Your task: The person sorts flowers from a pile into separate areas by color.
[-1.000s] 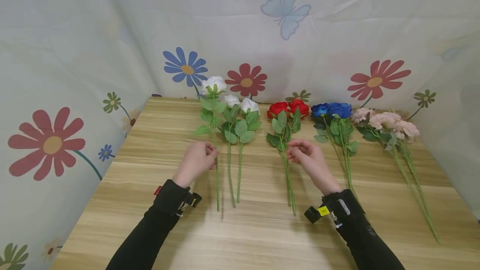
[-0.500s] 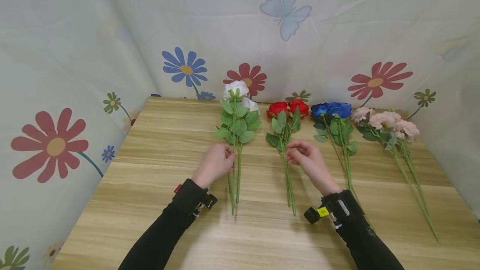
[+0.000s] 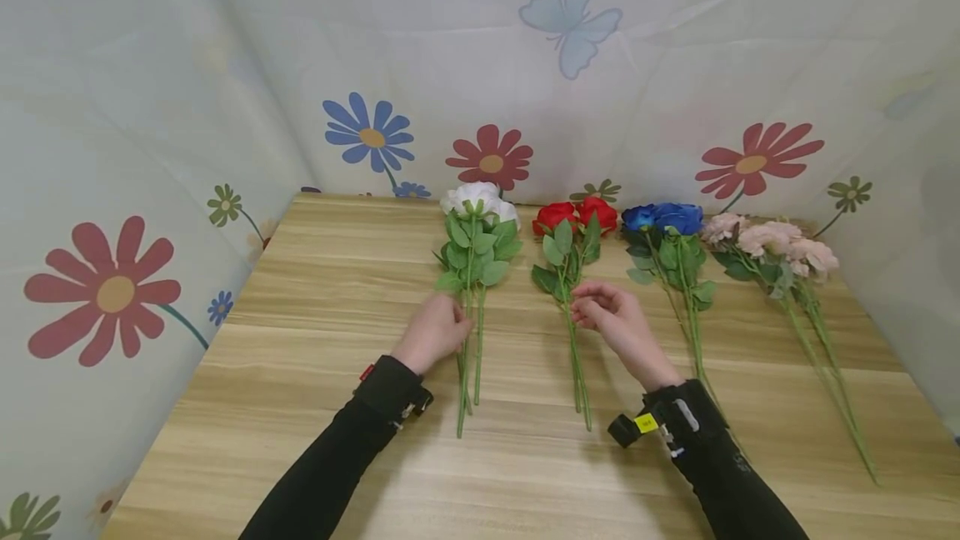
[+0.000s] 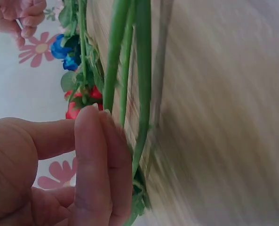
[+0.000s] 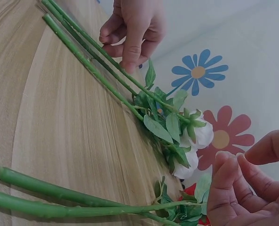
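My left hand (image 3: 433, 330) pinches the green stem of a white rose (image 3: 471, 198) between thumb and fingertips. Its bloom overlaps the other white roses (image 3: 507, 212), and the stems run side by side. In the left wrist view several green stems (image 4: 143, 70) pass close by the fingers. Over the table, my right hand (image 3: 618, 327) hovers beside the stems of the red roses (image 3: 555, 220), fingers loosely curled. The right wrist view shows its thumb and fingertips near each other with nothing between them.
Right of the red roses lie blue roses (image 3: 678, 217) and pale pink flowers (image 3: 771, 240), stems toward the front. All rest on a wooden table (image 3: 315, 407). A flower-printed curtain (image 3: 637, 65) stands behind and at the sides.
My left hand has carried the white rose to the right and lowered it onto the other white roses. My right hand has hardly moved.
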